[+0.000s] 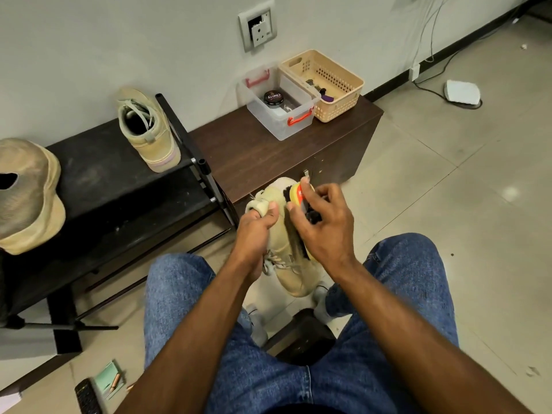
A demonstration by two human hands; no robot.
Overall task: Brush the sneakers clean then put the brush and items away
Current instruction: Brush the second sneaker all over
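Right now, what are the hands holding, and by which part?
The left hand grips the tan sneaker by its heel collar. The right hand holds the yellow-backed brush across its back, bristles against the sneaker.

A tan bucket hat (28,194) lies at the left end of the black shoe rack (98,186), a grey wall socket (258,25) sits on the wall above the dark brown wooden bench (260,150), and a white pad (461,91) with cables lies on the tiled floor (448,174)

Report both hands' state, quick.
Left hand: fingers curled round the sneaker, holding it.
Right hand: fingers gripping the brush, bristles against the sneaker.
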